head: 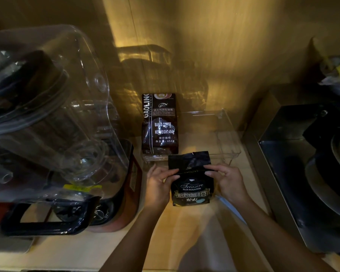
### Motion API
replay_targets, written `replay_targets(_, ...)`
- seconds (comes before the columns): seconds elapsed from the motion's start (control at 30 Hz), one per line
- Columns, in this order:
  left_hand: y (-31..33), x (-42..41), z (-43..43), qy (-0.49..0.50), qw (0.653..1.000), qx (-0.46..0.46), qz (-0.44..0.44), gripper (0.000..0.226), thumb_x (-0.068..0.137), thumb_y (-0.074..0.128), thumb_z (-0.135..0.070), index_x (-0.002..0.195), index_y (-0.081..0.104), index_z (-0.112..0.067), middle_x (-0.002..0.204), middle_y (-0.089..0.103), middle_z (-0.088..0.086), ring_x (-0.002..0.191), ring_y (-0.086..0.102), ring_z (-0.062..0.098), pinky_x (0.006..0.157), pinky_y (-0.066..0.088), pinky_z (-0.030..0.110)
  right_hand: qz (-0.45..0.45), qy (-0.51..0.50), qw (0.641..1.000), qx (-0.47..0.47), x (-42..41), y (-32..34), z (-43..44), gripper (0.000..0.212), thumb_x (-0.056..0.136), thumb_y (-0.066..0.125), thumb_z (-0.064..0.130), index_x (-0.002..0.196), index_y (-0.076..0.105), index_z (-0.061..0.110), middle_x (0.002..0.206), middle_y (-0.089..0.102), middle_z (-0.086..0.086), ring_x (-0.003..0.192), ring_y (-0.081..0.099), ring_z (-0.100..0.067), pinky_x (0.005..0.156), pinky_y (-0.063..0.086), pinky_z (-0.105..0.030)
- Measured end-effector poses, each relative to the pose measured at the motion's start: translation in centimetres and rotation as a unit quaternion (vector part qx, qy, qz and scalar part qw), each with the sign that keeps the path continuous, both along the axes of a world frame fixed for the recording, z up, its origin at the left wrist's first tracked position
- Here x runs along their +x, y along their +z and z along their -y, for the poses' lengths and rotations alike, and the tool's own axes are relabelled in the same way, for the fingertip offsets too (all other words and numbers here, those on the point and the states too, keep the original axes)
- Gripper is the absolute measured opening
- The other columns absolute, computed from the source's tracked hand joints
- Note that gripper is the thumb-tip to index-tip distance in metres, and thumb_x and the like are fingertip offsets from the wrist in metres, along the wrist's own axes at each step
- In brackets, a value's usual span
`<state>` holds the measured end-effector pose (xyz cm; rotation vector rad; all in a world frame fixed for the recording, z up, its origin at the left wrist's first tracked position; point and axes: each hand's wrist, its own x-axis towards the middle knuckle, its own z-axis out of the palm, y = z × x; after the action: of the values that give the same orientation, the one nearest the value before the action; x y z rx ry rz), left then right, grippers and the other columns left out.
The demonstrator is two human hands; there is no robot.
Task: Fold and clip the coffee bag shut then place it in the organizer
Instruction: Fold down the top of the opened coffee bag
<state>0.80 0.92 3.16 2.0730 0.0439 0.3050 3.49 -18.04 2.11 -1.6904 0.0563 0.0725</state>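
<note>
Coffee bag (pixel 190 185) between blender (pixel 53 134) and clear organizer (pixel 230 142).

coffee bag (pixel 191 185) | black, upright, top open | before clear organizer (pixel 230 138)

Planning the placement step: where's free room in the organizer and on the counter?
Free: the clear organizer right of the Gaoling bag; bare counter between the forearms. Crowded: blender on the left, black appliance on the right. Both hands hold the Treasure bag.
</note>
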Motion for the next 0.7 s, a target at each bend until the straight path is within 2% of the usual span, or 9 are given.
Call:
replay_targets(0.03, -0.1, 0.1, 0.0, 0.001, 1.000, 0.016, 0.012, 0.015, 0.074, 0.068, 0.001, 0.087, 0.071, -0.004, 0.075, 0.066, 0.011, 0.077, 0.051, 0.003, 0.094, 0.036, 0.065, 0.007, -0.001, 0.999, -0.037, 0.0, 0.1, -0.1, 0.021, 0.073, 0.067, 0.003, 0.081, 0.071, 0.022, 0.089, 0.064, -0.006, 0.102, 0.053, -0.036, 0.093, 0.043, -0.053)
replay_targets(0.1, -0.2, 0.3, 0.1, 0.011, 0.999, 0.045, 0.012, 0.011, 0.074, 0.068, -0.001, 0.083, 0.073, -0.005, 0.075, 0.065, 0.014, 0.077, 0.053, 0.015, 0.095, 0.035, 0.056, 0.016, -0.012, 0.997, -0.069, 0.1, 0.2, -0.2, 0.017, 0.073, 0.069, 0.007, 0.073, 0.070, 0.024, 0.084, 0.059, 0.000, 0.105, 0.046, -0.038, 0.096, 0.036, -0.056)
replay_targets(0.17, -0.2, 0.4, 0.2, 0.036, 0.997, 0.067, -0.009, 0.009, 0.076, 0.068, -0.009, 0.083, 0.073, -0.012, 0.078, 0.055, 0.007, 0.089, 0.048, 0.024, 0.091, 0.026, 0.033, 0.031, -0.021, 0.994, -0.101, 0.2, 0.4, -0.2, 0.021, 0.073, 0.069, 0.011, 0.064, 0.067, 0.030, 0.079, 0.054, 0.008, 0.105, 0.042, -0.030, 0.098, 0.029, -0.047)
replay_targets(0.23, -0.1, 0.5, 0.2, 0.050, 0.994, 0.097, -0.010, 0.008, 0.077, 0.068, -0.016, 0.083, 0.073, -0.016, 0.082, 0.047, 0.001, 0.092, 0.040, 0.019, 0.081, 0.017, 0.025, 0.046, -0.015, 0.987, -0.151, 0.3, 0.5, -0.2, 0.024, 0.074, 0.068, 0.014, 0.060, 0.063, 0.033, 0.076, 0.052, 0.012, 0.101, 0.038, -0.019, 0.088, 0.018, -0.035)
replay_targets(0.33, 0.3, 0.7, 0.2, 0.012, 0.986, 0.168, 0.005, 0.006, 0.079, 0.066, -0.018, 0.083, 0.070, -0.015, 0.085, 0.057, 0.003, 0.094, 0.044, 0.019, 0.083, 0.014, 0.024, 0.081, 0.002, 0.973, -0.214, 0.7, 0.9, 0.0, 0.021, 0.073, 0.069, 0.017, 0.060, 0.063, 0.032, 0.074, 0.052, 0.015, 0.095, 0.033, -0.009, 0.071, 0.011, -0.026)
replay_targets(0.4, 0.6, 0.9, 0.1, -0.034, 0.974, 0.223, 0.023, 0.005, 0.083, 0.062, -0.019, 0.085, 0.066, -0.016, 0.088, 0.064, 0.002, 0.095, 0.051, 0.021, 0.083, 0.013, 0.022, 0.121, 0.028, 0.954, -0.273, 0.9, 1.2, 0.2, 0.011, 0.073, 0.069, 0.019, 0.065, 0.068, 0.026, 0.076, 0.052, 0.016, 0.090, 0.028, -0.001, 0.071, 0.010, -0.026)
replay_targets(0.5, 0.8, 1.1, 0.7, -0.101, 0.952, 0.285, 0.038, 0.012, 0.087, 0.055, -0.022, 0.096, 0.061, -0.020, 0.097, 0.065, 0.000, 0.098, 0.053, 0.018, 0.086, 0.016, 0.027, 0.208, 0.075, 0.905, -0.363, 1.0, 2.0, -0.3, 0.003, 0.075, 0.069, 0.019, 0.076, 0.071, 0.021, 0.083, 0.056, 0.014, 0.088, 0.025, 0.003, 0.071, 0.009, -0.025)
replay_targets(0.6, 1.0, 1.5, 1.8, -0.111, 0.945, 0.304, 0.042, 0.010, 0.088, 0.052, -0.019, 0.092, 0.060, -0.016, 0.092, 0.065, 0.003, 0.094, 0.054, 0.021, 0.083, 0.020, 0.029, 0.280, 0.136, 0.854, -0.417, 1.1, 2.4, -1.9, 0.004, 0.077, 0.066, 0.017, 0.079, 0.069, 0.018, 0.080, 0.068, 0.005, 0.085, 0.052, -0.014, 0.075, 0.014, -0.028)
replay_targets(0.7, 0.9, 1.7, 1.9, -0.090, 0.948, 0.299, 0.051, 0.007, 0.086, 0.055, -0.015, 0.083, 0.060, -0.012, 0.084, 0.066, 0.005, 0.087, 0.057, 0.023, 0.078, 0.023, 0.027, 0.306, 0.140, 0.824, -0.456, 1.3, 2.4, -3.0, 0.006, 0.075, 0.066, 0.011, 0.071, 0.065, 0.015, 0.072, 0.068, 0.001, 0.075, 0.060, -0.020, 0.081, 0.019, -0.032)
